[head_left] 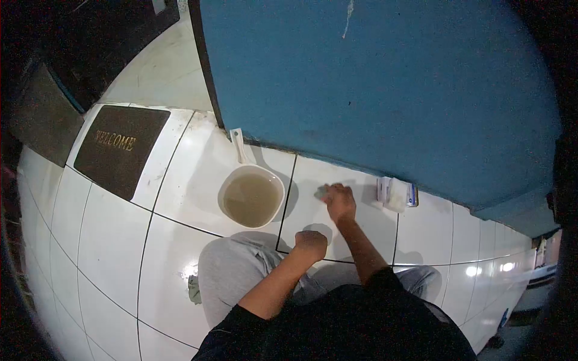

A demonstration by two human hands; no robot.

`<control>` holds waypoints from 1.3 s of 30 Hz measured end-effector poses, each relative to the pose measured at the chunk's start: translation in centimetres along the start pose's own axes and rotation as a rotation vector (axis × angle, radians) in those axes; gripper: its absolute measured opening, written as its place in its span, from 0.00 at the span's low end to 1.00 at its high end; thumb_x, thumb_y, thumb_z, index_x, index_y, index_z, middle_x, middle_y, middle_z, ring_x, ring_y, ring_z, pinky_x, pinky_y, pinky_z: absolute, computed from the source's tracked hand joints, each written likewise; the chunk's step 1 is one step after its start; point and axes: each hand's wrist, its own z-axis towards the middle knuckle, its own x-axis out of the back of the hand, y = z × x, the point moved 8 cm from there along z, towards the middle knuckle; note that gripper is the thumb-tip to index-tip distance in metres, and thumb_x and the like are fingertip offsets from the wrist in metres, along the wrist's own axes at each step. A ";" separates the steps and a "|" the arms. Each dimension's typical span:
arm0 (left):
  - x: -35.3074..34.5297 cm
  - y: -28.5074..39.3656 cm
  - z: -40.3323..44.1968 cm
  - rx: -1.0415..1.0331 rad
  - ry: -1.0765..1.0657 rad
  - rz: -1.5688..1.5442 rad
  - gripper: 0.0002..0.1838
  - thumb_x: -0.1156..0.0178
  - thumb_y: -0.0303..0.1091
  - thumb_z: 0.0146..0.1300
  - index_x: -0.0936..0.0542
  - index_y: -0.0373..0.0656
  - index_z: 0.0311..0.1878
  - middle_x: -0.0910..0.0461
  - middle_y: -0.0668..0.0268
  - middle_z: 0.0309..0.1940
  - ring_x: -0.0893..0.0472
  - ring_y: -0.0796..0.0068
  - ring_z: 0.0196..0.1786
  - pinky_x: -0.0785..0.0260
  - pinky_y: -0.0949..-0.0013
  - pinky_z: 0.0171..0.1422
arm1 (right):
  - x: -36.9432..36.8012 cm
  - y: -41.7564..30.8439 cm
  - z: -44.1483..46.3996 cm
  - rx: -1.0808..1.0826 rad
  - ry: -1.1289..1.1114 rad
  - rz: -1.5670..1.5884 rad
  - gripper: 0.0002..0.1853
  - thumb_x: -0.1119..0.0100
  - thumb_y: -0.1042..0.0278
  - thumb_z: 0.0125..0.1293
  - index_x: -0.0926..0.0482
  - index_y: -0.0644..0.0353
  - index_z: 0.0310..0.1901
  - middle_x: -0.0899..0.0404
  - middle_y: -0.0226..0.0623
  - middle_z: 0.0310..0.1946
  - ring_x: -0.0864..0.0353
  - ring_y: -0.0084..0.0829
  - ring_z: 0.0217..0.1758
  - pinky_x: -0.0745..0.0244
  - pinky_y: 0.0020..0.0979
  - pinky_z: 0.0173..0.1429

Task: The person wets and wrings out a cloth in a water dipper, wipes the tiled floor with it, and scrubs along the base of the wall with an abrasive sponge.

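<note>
My right hand (341,203) is closed on a small grey-green piece (322,192), held low over the white tiled floor (313,168), right of the basin. Nearer my lap, my left hand (311,243) is curled closed; whether anything is inside cannot be seen. A white dipper-like basin (251,196) with a handle holds cloudy water, left of both hands. Against the blue wall, to the right of my right hand, stands a small box or packet (397,194) with white and blue parts.
A dark mat (122,148) reading WELCOME lies at the left. The blue wall (385,78) rises just beyond the basin and hands. A grey-green scrap (194,289) lies beside my left knee (226,274). I sit with bent legs on the floor.
</note>
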 end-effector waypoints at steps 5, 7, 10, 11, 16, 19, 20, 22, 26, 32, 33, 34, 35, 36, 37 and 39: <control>1.0 -0.3 -0.5 0.064 -0.023 0.050 0.12 0.46 0.30 0.50 0.18 0.45 0.38 0.20 0.61 0.39 0.21 0.64 0.44 0.29 0.63 0.42 | 0.3 0.2 5.8 -0.067 0.006 -0.007 0.18 0.39 0.69 0.49 0.23 0.52 0.46 0.26 0.32 0.42 0.30 0.36 0.48 0.30 0.34 0.49; 1.2 -0.2 -0.5 0.060 -0.002 0.049 0.12 0.46 0.30 0.50 0.18 0.45 0.38 0.20 0.61 0.39 0.21 0.64 0.44 0.29 0.63 0.42 | -0.7 1.1 5.8 -0.058 0.089 -0.032 0.17 0.39 0.70 0.49 0.23 0.52 0.44 0.26 0.32 0.40 0.29 0.37 0.45 0.30 0.35 0.48; 1.2 -0.3 -0.5 0.047 0.011 0.048 0.12 0.46 0.30 0.50 0.18 0.45 0.38 0.20 0.60 0.39 0.20 0.65 0.44 0.28 0.63 0.41 | -3.7 2.0 1.7 0.077 0.125 0.726 0.18 0.40 0.70 0.48 0.23 0.52 0.45 0.27 0.33 0.40 0.29 0.38 0.45 0.31 0.35 0.49; 0.9 -0.4 -0.4 0.042 0.012 0.040 0.12 0.48 0.31 0.50 0.19 0.42 0.37 0.20 0.58 0.39 0.21 0.62 0.43 0.29 0.60 0.43 | -2.9 1.2 -0.3 0.121 0.114 0.744 0.19 0.40 0.71 0.47 0.23 0.52 0.45 0.27 0.34 0.41 0.30 0.38 0.45 0.32 0.35 0.50; 1.6 0.0 -1.0 0.015 0.079 -0.062 0.13 0.49 0.32 0.50 0.20 0.40 0.37 0.21 0.54 0.38 0.21 0.60 0.43 0.29 0.58 0.45 | 1.3 -2.8 -6.6 0.152 -0.041 0.139 0.18 0.40 0.65 0.48 0.24 0.50 0.45 0.27 0.35 0.44 0.30 0.41 0.48 0.32 0.38 0.53; 0.5 -0.3 -0.4 0.019 0.013 -0.026 0.12 0.49 0.30 0.50 0.20 0.40 0.36 0.21 0.53 0.36 0.21 0.59 0.43 0.28 0.57 0.43 | 1.1 -3.1 -3.7 0.161 -0.038 0.098 0.19 0.39 0.67 0.48 0.23 0.51 0.46 0.26 0.35 0.43 0.31 0.41 0.47 0.32 0.36 0.52; 0.9 0.0 -0.5 -0.031 0.125 -0.013 0.11 0.48 0.29 0.49 0.21 0.40 0.36 0.21 0.54 0.35 0.21 0.58 0.42 0.28 0.56 0.42 | 0.8 -2.9 -2.2 0.102 -0.062 0.080 0.19 0.38 0.66 0.48 0.23 0.52 0.45 0.26 0.35 0.41 0.30 0.41 0.45 0.31 0.36 0.51; 1.3 0.1 -0.4 -0.078 0.240 0.005 0.10 0.48 0.28 0.49 0.22 0.41 0.35 0.21 0.54 0.34 0.21 0.58 0.41 0.28 0.56 0.41 | 0.1 -2.4 1.3 0.128 0.040 0.069 0.19 0.38 0.66 0.49 0.23 0.52 0.46 0.26 0.34 0.40 0.30 0.39 0.43 0.32 0.36 0.50; 1.1 -0.5 -0.2 -0.050 0.214 0.018 0.09 0.47 0.27 0.49 0.22 0.41 0.34 0.22 0.55 0.32 0.21 0.55 0.39 0.28 0.55 0.39 | -1.9 -1.5 7.2 0.110 0.084 -0.057 0.17 0.40 0.63 0.49 0.23 0.48 0.44 0.28 0.31 0.41 0.29 0.37 0.45 0.28 0.34 0.45; 1.1 -0.9 0.1 -0.040 0.232 0.039 0.08 0.45 0.27 0.46 0.21 0.40 0.31 0.21 0.54 0.32 0.20 0.57 0.37 0.28 0.56 0.38 | -0.7 -2.5 3.2 0.136 -0.012 0.079 0.19 0.39 0.63 0.47 0.23 0.49 0.45 0.27 0.33 0.41 0.30 0.39 0.45 0.31 0.35 0.50; 0.9 -0.9 0.1 -0.030 0.221 0.051 0.09 0.45 0.28 0.45 0.20 0.40 0.31 0.21 0.54 0.32 0.20 0.58 0.36 0.28 0.57 0.37 | -0.5 -2.7 1.4 0.145 -0.029 0.098 0.19 0.40 0.62 0.48 0.23 0.48 0.45 0.27 0.32 0.41 0.30 0.39 0.45 0.31 0.36 0.51; 0.9 -0.9 0.1 -0.030 0.227 0.044 0.09 0.45 0.28 0.45 0.20 0.40 0.31 0.21 0.54 0.32 0.20 0.58 0.36 0.28 0.57 0.37 | -0.3 -3.0 -0.5 0.153 -0.046 0.118 0.18 0.40 0.62 0.49 0.23 0.48 0.45 0.27 0.32 0.41 0.30 0.40 0.46 0.32 0.36 0.51; 0.8 -0.9 0.0 -0.047 0.244 0.017 0.09 0.45 0.28 0.45 0.20 0.40 0.32 0.20 0.54 0.31 0.20 0.59 0.36 0.28 0.57 0.36 | -0.2 -3.5 -2.2 0.164 -0.091 0.095 0.17 0.41 0.62 0.50 0.23 0.47 0.45 0.27 0.32 0.41 0.30 0.40 0.46 0.32 0.36 0.52; 0.8 -0.9 -0.1 -0.064 0.258 -0.008 0.10 0.44 0.28 0.45 0.20 0.40 0.33 0.20 0.55 0.31 0.20 0.60 0.35 0.28 0.58 0.35 | -0.1 -4.1 -3.7 0.173 -0.136 0.074 0.16 0.43 0.61 0.52 0.23 0.46 0.45 0.27 0.32 0.42 0.30 0.40 0.46 0.32 0.36 0.52; 0.4 -0.8 0.0 -0.063 0.259 -0.010 0.10 0.44 0.28 0.45 0.20 0.40 0.33 0.20 0.55 0.31 0.20 0.60 0.35 0.28 0.58 0.35 | 0.7 -4.9 -4.9 0.227 -0.106 0.152 0.15 0.45 0.60 0.53 0.23 0.47 0.44 0.27 0.32 0.42 0.31 0.40 0.48 0.33 0.35 0.54; 1.0 -1.0 -0.5 0.041 0.379 0.028 0.10 0.45 0.29 0.46 0.20 0.41 0.33 0.20 0.57 0.30 0.20 0.61 0.35 0.29 0.58 0.34 | 1.0 -5.3 -4.1 0.221 -0.155 0.156 0.15 0.45 0.60 0.53 0.23 0.47 0.44 0.26 0.32 0.42 0.31 0.39 0.48 0.32 0.35 0.54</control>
